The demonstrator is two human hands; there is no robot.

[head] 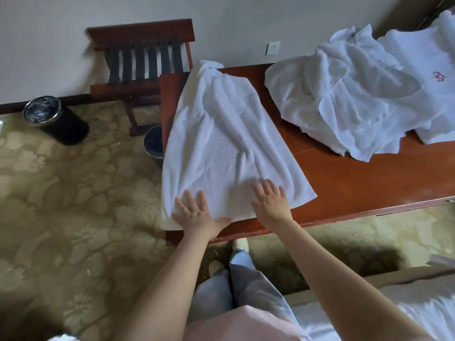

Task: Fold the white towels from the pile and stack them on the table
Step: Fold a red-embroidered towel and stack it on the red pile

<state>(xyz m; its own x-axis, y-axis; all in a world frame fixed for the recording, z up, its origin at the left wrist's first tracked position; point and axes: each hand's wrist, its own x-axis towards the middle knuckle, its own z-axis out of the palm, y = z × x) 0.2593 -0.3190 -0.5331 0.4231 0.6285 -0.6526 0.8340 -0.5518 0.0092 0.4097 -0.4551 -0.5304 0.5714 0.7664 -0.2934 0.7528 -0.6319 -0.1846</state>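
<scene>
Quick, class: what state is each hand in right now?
Left hand: open, fingers spread flat on the spread towel.
Right hand: open, flat on the same towel, holding nothing.

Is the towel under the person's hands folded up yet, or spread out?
Spread out: the towel lies long and wrinkled across the table, left hand and right hand flat on its near end.

Setting: hotel guest room. Evidence: slatted wooden luggage rack [145,62] against wall [49,45], patterned carpet [61,193], lined black waste bin [55,120], pile of white towels [357,99], one with a red embroidered monogram [438,76].
</scene>
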